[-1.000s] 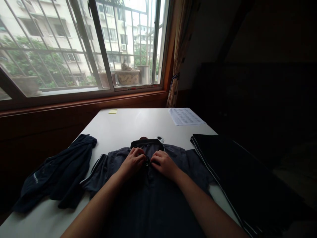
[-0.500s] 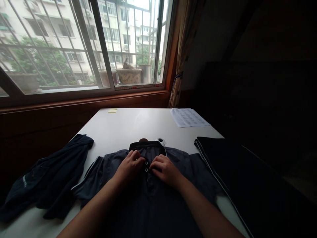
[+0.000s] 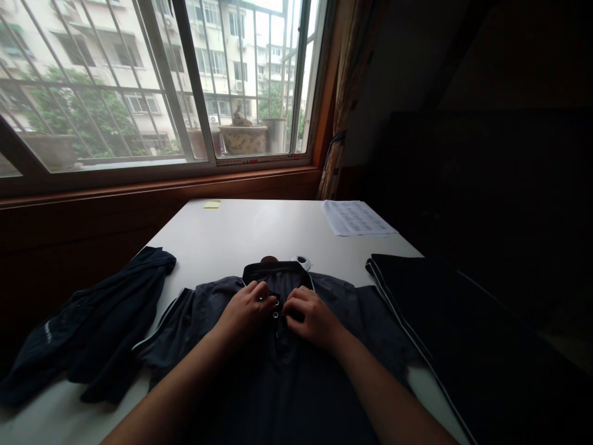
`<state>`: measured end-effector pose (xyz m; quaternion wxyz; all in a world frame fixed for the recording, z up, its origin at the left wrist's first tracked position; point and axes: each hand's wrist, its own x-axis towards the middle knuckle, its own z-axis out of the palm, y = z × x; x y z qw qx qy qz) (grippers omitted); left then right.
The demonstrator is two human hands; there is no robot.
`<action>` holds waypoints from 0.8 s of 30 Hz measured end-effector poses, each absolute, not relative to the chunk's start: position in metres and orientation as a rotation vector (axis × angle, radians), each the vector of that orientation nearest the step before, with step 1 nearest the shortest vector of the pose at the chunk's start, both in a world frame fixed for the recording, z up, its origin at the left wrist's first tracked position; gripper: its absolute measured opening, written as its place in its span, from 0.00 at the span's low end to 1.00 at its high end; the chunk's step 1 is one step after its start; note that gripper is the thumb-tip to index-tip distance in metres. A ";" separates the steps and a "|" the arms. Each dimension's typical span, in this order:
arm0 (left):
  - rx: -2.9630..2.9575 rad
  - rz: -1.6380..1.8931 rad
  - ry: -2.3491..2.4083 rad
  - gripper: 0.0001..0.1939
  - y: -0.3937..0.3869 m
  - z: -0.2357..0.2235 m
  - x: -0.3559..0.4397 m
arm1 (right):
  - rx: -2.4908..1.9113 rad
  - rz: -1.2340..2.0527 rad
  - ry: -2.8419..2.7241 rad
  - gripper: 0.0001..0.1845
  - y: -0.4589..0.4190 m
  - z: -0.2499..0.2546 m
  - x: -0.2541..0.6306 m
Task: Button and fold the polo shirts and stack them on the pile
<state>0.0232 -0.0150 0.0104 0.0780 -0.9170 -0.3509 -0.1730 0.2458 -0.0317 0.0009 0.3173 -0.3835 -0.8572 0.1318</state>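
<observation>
A dark short-sleeved polo shirt [image 3: 259,389] lies front up on the white table, its black collar [image 3: 278,269] pointing away from me. At the neck opening, my left hand [image 3: 248,309] pinches the left edge of the button placket. Opposite it, my right hand [image 3: 312,315] has its thumb and fingers closed on the right edge. Two pale ring-like buttons [image 3: 276,309] show in the narrow gap between the hands. My fingertips partly hide the cloth they grip.
Dark folded trousers [image 3: 445,309] with white piping lie at the right, a crumpled dark garment [image 3: 102,327] at the left. Behind the collar sit a white round object [image 3: 302,262] and a brown disc [image 3: 269,259]. Printed sheets [image 3: 359,217] and a yellow note [image 3: 212,204] lie farther back on the table [image 3: 259,225].
The view has shifted slightly. Both hands stay at the placket with almost the same grip, and the shirt lies as before.
</observation>
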 end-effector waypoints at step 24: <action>-2.732 -0.870 -1.260 0.13 -0.010 0.001 0.018 | -1.015 0.395 -2.232 0.09 -0.032 0.002 0.248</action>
